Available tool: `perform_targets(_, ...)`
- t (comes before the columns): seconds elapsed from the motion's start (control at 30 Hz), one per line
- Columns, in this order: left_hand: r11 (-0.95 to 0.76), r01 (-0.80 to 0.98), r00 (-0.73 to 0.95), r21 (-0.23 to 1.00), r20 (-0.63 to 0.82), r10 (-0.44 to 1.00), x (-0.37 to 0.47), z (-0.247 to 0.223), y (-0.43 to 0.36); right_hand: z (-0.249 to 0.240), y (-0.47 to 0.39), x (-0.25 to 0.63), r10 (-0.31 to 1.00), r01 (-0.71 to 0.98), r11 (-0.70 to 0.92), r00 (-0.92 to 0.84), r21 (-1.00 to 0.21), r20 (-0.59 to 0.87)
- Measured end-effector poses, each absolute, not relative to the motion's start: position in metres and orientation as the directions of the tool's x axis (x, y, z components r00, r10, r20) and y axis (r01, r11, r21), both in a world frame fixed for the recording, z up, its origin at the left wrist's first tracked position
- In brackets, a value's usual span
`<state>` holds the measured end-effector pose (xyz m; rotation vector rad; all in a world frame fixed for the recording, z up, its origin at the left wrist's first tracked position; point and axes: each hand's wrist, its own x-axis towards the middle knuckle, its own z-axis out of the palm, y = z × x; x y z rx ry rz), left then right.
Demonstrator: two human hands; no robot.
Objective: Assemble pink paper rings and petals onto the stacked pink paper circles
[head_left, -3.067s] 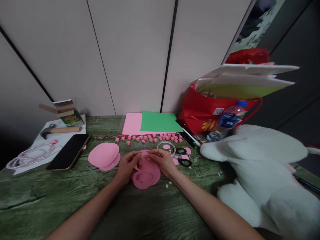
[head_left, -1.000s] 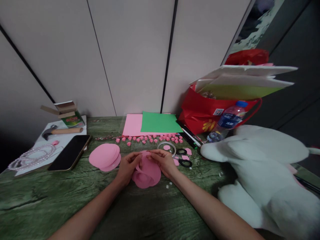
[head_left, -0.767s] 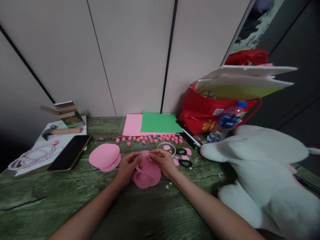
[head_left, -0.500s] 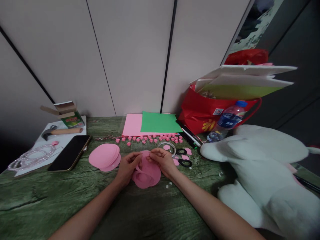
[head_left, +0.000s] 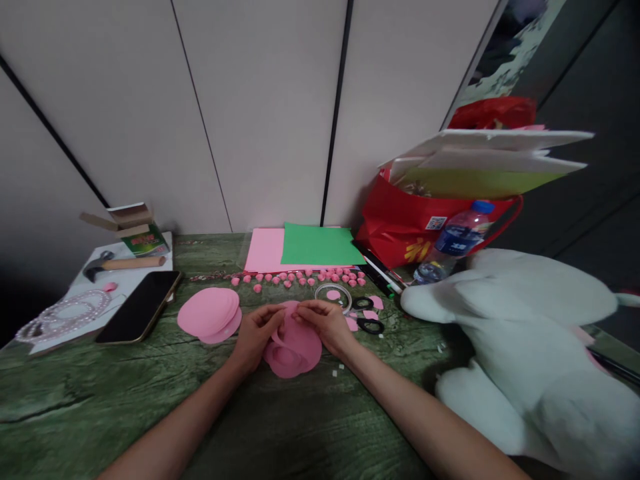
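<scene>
Between my hands, over the near middle of the table, is a pink paper piece (head_left: 305, 343) made of rounded discs with a curled strip at its left. My left hand (head_left: 257, 337) pinches this paper at its upper left edge, thumb against fingers. My right hand (head_left: 325, 323) pinches the upper edge from the other side, its fingertips close to those of the left. A stack of pink paper circles (head_left: 207, 313) lies just left of my left hand. Scissors with black handles (head_left: 371, 325) and a roll of tape (head_left: 345, 293) lie beyond my right hand.
Small pink paper rolls (head_left: 287, 283) lie before green paper (head_left: 317, 245). On the left are a phone (head_left: 140, 307), a hammer (head_left: 133, 263), bead strings (head_left: 65, 313) and an opened box (head_left: 145, 240). A red bag (head_left: 395, 227), a bottle (head_left: 455, 240) and a white plush toy (head_left: 525, 347) stand right.
My right fingertips have shifted slightly left along the paper's top edge. The curled strip sits a little differently; everything else is the same.
</scene>
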<state>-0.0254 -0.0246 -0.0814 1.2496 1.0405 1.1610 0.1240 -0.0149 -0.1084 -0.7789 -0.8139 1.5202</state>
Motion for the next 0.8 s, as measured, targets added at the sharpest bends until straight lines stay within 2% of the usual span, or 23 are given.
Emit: perform_targets(0.8,0.003,-0.086,0.137,0.996,0.009,0.991,-0.0243,-0.0805,-0.0257,-0.1082,-0.0149,0.1249,0.997,-0.487,-0.023,-0.072,-0.873,0.013)
